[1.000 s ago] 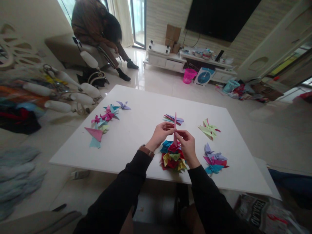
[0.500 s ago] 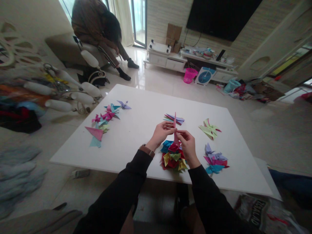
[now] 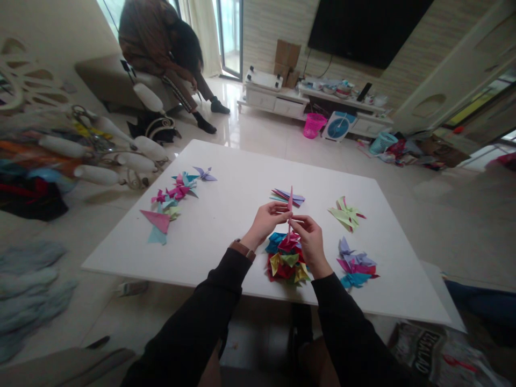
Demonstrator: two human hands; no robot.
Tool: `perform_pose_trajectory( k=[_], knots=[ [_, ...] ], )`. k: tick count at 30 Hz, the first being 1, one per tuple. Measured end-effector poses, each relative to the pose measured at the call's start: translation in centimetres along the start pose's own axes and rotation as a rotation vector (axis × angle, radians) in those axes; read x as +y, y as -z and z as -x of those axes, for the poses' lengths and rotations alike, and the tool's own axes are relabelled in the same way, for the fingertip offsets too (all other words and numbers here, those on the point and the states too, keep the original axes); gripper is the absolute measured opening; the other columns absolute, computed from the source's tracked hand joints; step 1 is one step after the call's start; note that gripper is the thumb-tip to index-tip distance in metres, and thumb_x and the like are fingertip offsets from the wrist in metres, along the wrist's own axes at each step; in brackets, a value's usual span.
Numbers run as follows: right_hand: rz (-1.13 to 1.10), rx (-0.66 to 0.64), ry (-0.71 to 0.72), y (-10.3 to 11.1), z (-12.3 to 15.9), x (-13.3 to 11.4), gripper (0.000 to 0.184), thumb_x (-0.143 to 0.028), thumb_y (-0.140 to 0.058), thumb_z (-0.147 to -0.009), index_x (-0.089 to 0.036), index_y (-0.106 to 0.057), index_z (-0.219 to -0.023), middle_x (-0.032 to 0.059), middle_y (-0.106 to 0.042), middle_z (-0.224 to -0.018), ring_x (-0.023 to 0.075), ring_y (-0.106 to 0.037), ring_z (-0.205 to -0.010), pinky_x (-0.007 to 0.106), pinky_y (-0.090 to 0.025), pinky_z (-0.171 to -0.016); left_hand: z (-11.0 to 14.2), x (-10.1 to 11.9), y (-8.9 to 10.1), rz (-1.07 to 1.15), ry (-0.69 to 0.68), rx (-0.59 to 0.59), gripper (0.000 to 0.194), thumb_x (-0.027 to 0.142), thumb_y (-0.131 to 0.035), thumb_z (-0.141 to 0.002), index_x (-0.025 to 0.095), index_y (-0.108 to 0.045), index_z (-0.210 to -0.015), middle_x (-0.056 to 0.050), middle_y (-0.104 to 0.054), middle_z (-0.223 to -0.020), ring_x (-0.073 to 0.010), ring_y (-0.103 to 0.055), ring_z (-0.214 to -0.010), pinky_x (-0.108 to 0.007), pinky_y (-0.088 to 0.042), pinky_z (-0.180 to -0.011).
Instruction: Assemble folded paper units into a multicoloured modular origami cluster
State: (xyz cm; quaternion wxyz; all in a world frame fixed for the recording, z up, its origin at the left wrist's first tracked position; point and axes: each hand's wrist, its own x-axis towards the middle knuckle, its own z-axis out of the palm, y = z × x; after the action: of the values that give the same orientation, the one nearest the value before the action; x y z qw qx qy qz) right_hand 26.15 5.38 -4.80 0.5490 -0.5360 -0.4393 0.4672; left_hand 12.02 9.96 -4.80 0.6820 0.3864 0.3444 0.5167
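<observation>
While the left hand (image 3: 269, 219) pinched the pink paper (image 3: 291, 200), the right hand (image 3: 309, 236) gripped it from four o'clock

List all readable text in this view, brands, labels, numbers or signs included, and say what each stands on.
"ALAD", ending a word on the printed bag at lower right; its opening is unclear.
Tiny mark on the television's lower edge: too small to read.
I can read no other text.

White table (image 3: 237, 215) with seemingly folded papers (image 3: 355, 266)
</observation>
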Motion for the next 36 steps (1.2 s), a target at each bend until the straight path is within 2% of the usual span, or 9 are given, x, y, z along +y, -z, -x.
perform_pose_trajectory(
  k=[7, 17, 25, 36],
  knots=[
    [0.011, -0.008, 0.009, -0.09, 0.13, -0.33, 0.034, -0.045, -0.083, -0.073, -0.022, -0.071, -0.094, 0.0047, -0.076, -0.086, 0.021, -0.07, -0.078, 0.029, -0.051, -0.059, -0.03, -0.06, 0.04, 0.012, 0.005, -0.003, 0.048, 0.034, -0.092, -0.062, 0.012, -0.071, -0.098, -0.01, -0.073, -0.092, -0.0183, -0.069, -0.087, -0.037, -0.058, -0.084],
    [0.029, 0.009, 0.008, -0.06, 0.24, -0.37, 0.034, -0.045, -0.082, -0.074, -0.022, -0.071, -0.095, 0.0035, -0.075, -0.083, 0.0183, -0.067, -0.071, 0.027, -0.049, -0.056, 0.03, 0.07, -0.06, 0.0, 0.011, -0.003, 0.045, 0.033, -0.091, -0.064, 0.012, -0.071, -0.098, -0.008, -0.072, -0.091, -0.0179, -0.069, -0.085, -0.038, -0.058, -0.084],
    [0.026, -0.014, 0.008, -0.23, 0.36, -0.78, 0.037, -0.047, -0.084, -0.072, -0.022, -0.07, -0.095, 0.0054, -0.076, -0.087, 0.0231, -0.072, -0.081, 0.031, -0.055, -0.062, 0.03, 0.19, -0.13, 0.027, 0.033, -0.002, 0.045, 0.033, -0.092, -0.063, 0.012, -0.07, -0.097, -0.008, -0.072, -0.089, -0.0177, -0.069, -0.084, -0.038, -0.059, -0.083],
    [0.026, -0.014, -0.001, -0.02, 0.31, -0.55, 0.037, -0.047, -0.084, -0.073, -0.022, -0.07, -0.096, 0.0048, -0.076, -0.087, 0.0211, -0.07, -0.077, 0.03, -0.053, -0.06, 0.09, 0.21, -0.03, 0.046, 0.035, -0.004, 0.047, 0.035, -0.093, -0.063, 0.012, -0.07, -0.098, -0.008, -0.073, -0.089, -0.0174, -0.069, -0.083, -0.038, -0.059, -0.083]
  ],
)
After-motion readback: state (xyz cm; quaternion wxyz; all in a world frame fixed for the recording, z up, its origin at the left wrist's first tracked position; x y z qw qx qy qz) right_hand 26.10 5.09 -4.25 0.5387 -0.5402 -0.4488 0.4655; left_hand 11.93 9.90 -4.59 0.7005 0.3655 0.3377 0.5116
